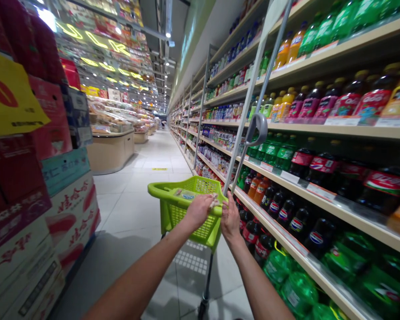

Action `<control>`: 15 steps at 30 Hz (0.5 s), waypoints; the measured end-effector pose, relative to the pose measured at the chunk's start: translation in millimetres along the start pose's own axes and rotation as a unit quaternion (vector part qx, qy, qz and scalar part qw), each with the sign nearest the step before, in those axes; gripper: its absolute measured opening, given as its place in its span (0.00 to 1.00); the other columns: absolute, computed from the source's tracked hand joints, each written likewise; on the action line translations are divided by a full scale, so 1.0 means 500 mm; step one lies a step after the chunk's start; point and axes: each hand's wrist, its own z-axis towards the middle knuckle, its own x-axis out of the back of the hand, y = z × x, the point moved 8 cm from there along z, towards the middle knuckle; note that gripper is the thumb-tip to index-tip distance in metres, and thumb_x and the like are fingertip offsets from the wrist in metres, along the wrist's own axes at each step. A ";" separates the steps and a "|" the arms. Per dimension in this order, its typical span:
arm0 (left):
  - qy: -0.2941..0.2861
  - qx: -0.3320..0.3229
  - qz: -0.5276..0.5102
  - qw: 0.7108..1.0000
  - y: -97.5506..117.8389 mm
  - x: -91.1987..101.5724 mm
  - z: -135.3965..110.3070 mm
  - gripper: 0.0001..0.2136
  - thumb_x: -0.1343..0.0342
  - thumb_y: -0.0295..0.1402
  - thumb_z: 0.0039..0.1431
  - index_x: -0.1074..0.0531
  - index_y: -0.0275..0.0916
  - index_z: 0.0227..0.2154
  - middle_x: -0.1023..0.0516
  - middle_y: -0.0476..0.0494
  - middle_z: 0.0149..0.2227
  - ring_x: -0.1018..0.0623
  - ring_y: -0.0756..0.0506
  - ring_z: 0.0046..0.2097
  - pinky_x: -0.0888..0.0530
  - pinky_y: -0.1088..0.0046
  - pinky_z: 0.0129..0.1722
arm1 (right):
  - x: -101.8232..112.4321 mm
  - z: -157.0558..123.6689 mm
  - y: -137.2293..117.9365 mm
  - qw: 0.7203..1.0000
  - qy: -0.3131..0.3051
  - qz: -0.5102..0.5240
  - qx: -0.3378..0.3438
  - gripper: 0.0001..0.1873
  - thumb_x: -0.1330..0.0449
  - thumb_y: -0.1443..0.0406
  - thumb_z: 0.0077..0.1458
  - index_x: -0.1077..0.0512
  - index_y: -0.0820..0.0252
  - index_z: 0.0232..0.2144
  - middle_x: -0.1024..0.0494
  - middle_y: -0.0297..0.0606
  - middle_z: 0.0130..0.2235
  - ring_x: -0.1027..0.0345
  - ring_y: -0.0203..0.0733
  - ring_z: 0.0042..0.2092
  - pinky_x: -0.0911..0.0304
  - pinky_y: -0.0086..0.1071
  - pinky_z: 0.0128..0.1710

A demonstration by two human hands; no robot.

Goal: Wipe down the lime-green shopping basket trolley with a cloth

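Note:
A green shopping cart (173,218) with a perforated basket stands directly in front of me. My left hand (199,212) is closed over its near rim, and a small pale crumpled thing (214,201) shows at the fingertips. At the right corner of that rim, my right hand (231,218) is closed with the fingers pointing up. A thin grey pole (242,162) rises from behind those fingers, with a grey loop (257,129) partway up; whether I touch the pole I cannot tell. Inside the basket lies a flat clear package (186,194).
Shelves (320,129) of bottled drinks run along the right side, close to the cart. Stacked drink cartons (66,218) with a yellow price sign (11,95) stand at the left. Beyond them is a rounded display counter (111,151). A tiled aisle (146,195) stretches ahead.

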 end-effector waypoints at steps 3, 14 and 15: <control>0.044 0.096 0.023 0.994 -0.103 0.049 -0.016 0.12 0.55 0.25 0.55 0.30 0.36 0.40 0.28 0.41 0.46 0.30 0.45 0.48 0.35 0.68 0.51 | 0.002 -0.003 0.000 1.000 -0.011 -0.003 0.003 0.27 0.64 0.58 0.59 0.51 0.63 0.57 0.40 0.46 0.55 0.34 0.42 0.44 0.41 0.37 0.45; 0.030 -0.016 0.019 0.999 0.014 0.011 -0.018 0.11 0.55 0.26 0.56 0.30 0.37 0.39 0.28 0.42 0.46 0.30 0.45 0.49 0.37 0.62 0.51 | 0.000 -0.019 -0.006 0.999 0.005 -0.035 0.037 0.27 0.64 0.57 0.59 0.50 0.64 0.57 0.40 0.47 0.55 0.35 0.43 0.45 0.45 0.42 0.48; 0.034 0.006 0.026 0.999 -0.014 0.023 -0.021 0.11 0.55 0.25 0.56 0.30 0.38 0.39 0.28 0.42 0.47 0.31 0.45 0.49 0.38 0.60 0.52 | 0.003 -0.019 -0.002 0.999 0.001 -0.031 0.035 0.27 0.64 0.57 0.59 0.50 0.64 0.57 0.40 0.47 0.56 0.35 0.43 0.45 0.44 0.41 0.48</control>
